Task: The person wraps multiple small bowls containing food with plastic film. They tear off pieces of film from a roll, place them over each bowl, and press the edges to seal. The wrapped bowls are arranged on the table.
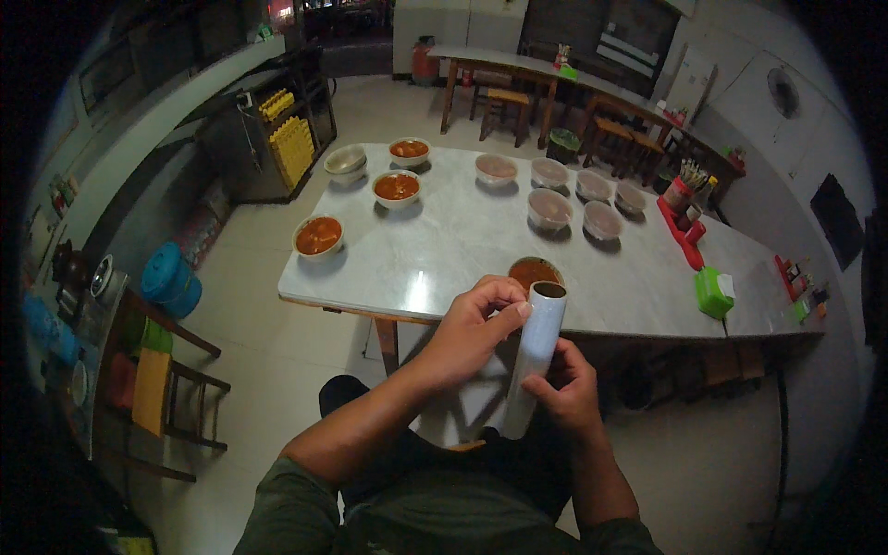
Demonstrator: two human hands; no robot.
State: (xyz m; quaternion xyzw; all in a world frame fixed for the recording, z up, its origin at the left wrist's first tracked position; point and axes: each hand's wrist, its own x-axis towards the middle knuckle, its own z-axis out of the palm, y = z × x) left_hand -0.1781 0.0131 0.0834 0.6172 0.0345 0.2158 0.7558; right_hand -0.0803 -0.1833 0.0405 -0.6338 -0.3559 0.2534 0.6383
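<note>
A roll of plastic cling film (535, 354) stands tilted in front of the table's near edge. My right hand (569, 381) grips its lower middle, fingers around the side. The fingertips of my left hand (489, 312) pinch at the film near the roll's upper end. Just behind the roll, a bowl of red soup (531, 269) is partly hidden by it and my left hand. Other uncovered bowls of red soup stand at the left, among them one near the left edge (318, 236), one behind it (397, 189) and one at the far edge (409, 150).
The marble-patterned table (444, 243) also bears stacked bowls (345, 163), several bowls with a cloudy cover (550, 208), a red condiment tray (680, 232) and a green tissue box (713, 293). At the left are a blue lidded bucket (170, 279) and a wooden chair (151, 392).
</note>
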